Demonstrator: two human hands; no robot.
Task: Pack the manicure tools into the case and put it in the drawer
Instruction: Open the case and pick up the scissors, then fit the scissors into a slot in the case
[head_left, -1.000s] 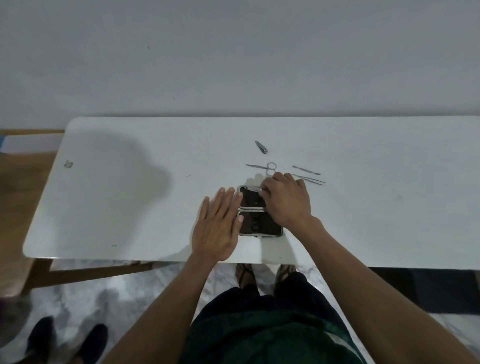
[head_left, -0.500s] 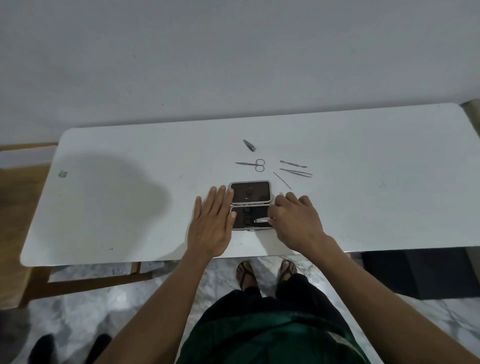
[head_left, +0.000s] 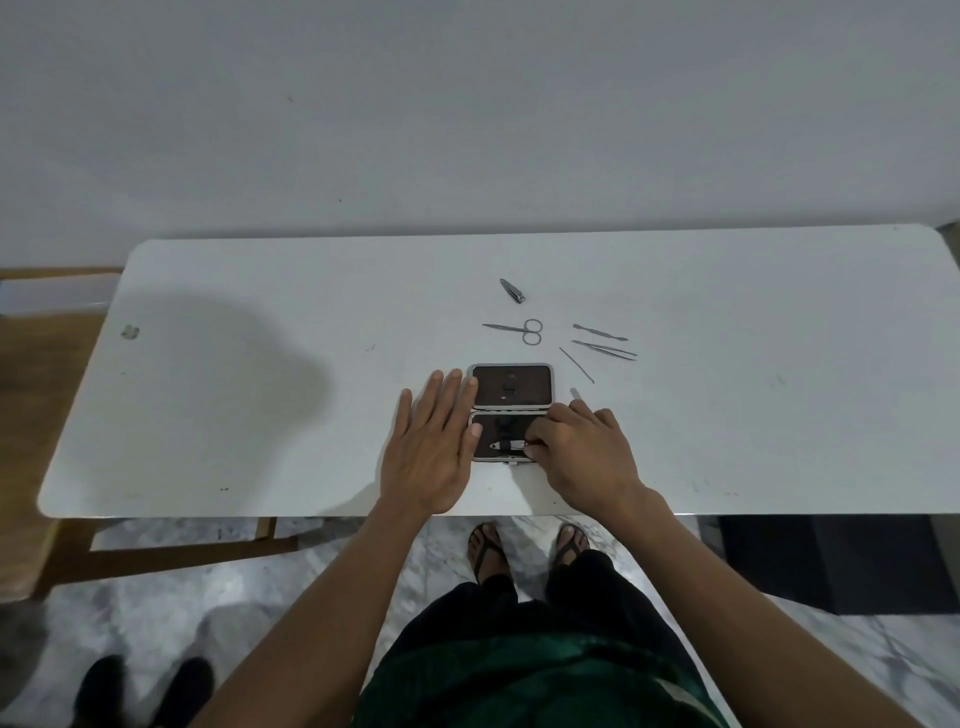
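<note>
A dark manicure case (head_left: 511, 385) with a silver rim lies open flat on the white table (head_left: 260, 415), near its front edge. My left hand (head_left: 434, 447) lies flat, fingers spread, against the case's left side. My right hand (head_left: 584, 451) pinches the end of a silver nail clipper (head_left: 506, 445) that lies in the near half of the case. Behind the case lie a second nail clipper (head_left: 512, 290), small scissors (head_left: 517, 329), a cuticle pusher (head_left: 600, 332), tweezers (head_left: 605, 349) and a thin pick (head_left: 576, 365).
A wooden frame (head_left: 156, 551) shows under the table's left part and a dark block (head_left: 836, 561) under its right. My sandalled feet (head_left: 530, 545) stand on marble floor. Another person's dark shoes (head_left: 140, 686) are at the bottom left.
My right hand has moved from the far half of the case down to the near half, and a silver clipper now lies there. My left hand stays flat by the case.
</note>
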